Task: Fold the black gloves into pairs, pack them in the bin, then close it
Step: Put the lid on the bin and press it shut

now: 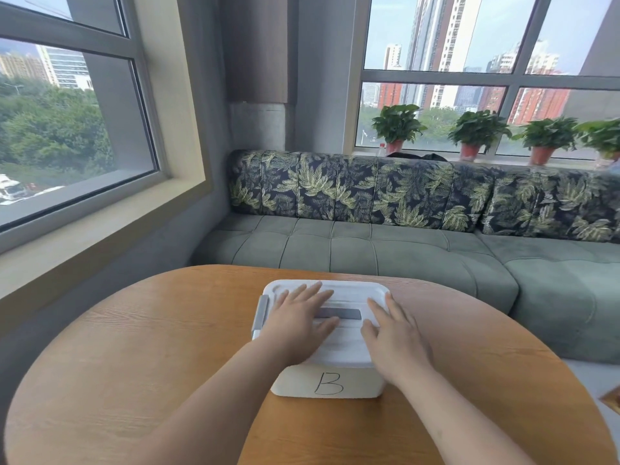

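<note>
A white plastic bin (327,384) marked with a handwritten "B" stands in the middle of the round wooden table (151,357). Its white lid (342,293) lies on top, with a grey handle recess in its middle and a grey latch (261,313) on the left side. My left hand (298,320) rests flat on the left half of the lid, fingers spread. My right hand (392,337) lies flat on the right half, fingers apart. No black gloves show anywhere; the bin's inside is hidden by the lid.
A green tufted sofa (385,253) with leaf-print back cushions runs behind the table. Potted plants (397,129) line the window sill behind it. A large window and grey wall are to the left.
</note>
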